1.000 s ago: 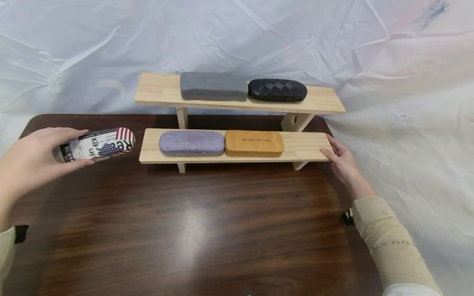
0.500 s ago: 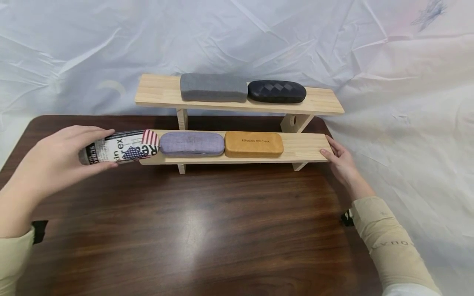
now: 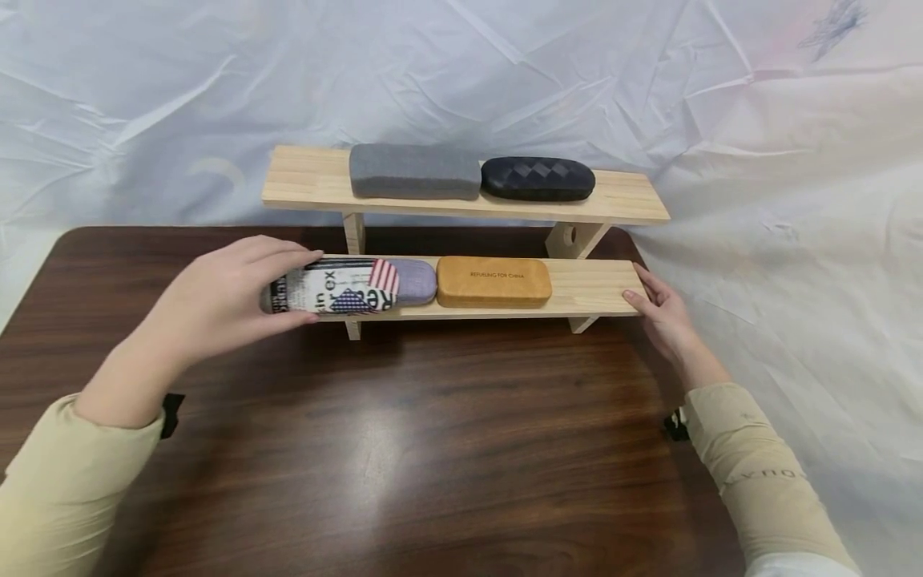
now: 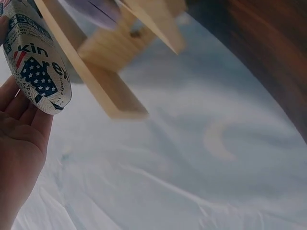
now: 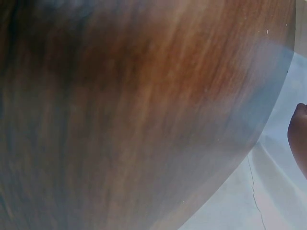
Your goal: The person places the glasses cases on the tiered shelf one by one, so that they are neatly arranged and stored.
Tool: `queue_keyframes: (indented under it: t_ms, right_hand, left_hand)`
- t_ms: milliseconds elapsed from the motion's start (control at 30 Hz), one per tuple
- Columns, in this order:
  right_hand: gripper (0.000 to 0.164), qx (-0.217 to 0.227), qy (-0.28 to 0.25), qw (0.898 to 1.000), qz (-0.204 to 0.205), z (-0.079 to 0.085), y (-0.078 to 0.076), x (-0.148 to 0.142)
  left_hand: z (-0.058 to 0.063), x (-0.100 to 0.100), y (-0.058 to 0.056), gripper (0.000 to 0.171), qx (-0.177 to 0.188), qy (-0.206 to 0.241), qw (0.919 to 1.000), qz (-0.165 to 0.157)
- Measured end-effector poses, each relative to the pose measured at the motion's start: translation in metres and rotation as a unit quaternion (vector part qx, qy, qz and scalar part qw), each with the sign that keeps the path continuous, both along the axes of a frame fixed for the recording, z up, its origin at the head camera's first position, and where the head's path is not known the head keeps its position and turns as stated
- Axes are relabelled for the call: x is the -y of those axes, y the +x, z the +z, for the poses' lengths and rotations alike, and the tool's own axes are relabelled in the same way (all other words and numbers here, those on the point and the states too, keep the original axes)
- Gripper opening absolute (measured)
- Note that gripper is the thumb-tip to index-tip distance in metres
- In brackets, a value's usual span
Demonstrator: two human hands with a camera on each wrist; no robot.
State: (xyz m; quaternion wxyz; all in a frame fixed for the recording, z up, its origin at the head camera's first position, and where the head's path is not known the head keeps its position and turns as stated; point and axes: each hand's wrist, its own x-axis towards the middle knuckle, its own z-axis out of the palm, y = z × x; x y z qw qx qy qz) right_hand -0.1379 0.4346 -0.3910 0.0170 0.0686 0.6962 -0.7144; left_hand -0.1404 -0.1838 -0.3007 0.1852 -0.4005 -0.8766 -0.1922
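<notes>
My left hand [image 3: 231,296] grips the left end of a glasses case [image 3: 342,288] printed with lettering and an American flag. In the head view the case overlaps the left part of the lower wooden shelf [image 3: 591,284] and covers most of a purple glasses case [image 3: 417,280]. The left wrist view shows the printed glasses case [image 4: 41,72] from another side, with my fingers along it. My right hand [image 3: 663,312] pinches the lower shelf's right end between thumb and fingers. A tan glasses case [image 3: 493,280] lies on that shelf beside the purple one.
Behind and higher stands the upper wooden shelf [image 3: 310,176], bearing a grey glasses case [image 3: 414,172] and a black glasses case [image 3: 538,179]. Both shelves stand on a dark wooden table [image 3: 433,449]. A pale wrinkled sheet [image 3: 461,72] hangs behind and to the right.
My left hand has carried the printed glasses case rightward, from left of the lower shelf to over its left part, covering most of the purple case. My right hand has stayed in place.
</notes>
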Motion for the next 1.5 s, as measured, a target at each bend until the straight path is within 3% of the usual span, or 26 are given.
queue_keyframes:
  t_ms: [267,767,1100,1500]
  right_hand:
    - [0.078,-0.014,0.001,1.000,-0.002,-0.001,-0.002,-0.001]
    - [0.078,-0.020,-0.051,0.999,0.002,0.004,0.002,-0.004]
    - [0.081,-0.031,-0.097,0.995,0.000,0.004,0.006,-0.008]
    - [0.081,-0.032,-0.094,0.995,-0.005,0.003,0.011,-0.010]
  left_hand:
    - [0.004,-0.046,-0.007,0.068,0.024,-0.009,0.9992,-0.032]
    - [0.009,-0.127,-0.025,0.066,0.041,-0.020,0.9934,-0.105]
    - [0.010,-0.185,-0.035,0.067,0.071,-0.028,0.9927,-0.094]
    - [0.014,-0.256,-0.045,0.069,0.105,-0.069,0.9882,-0.088]
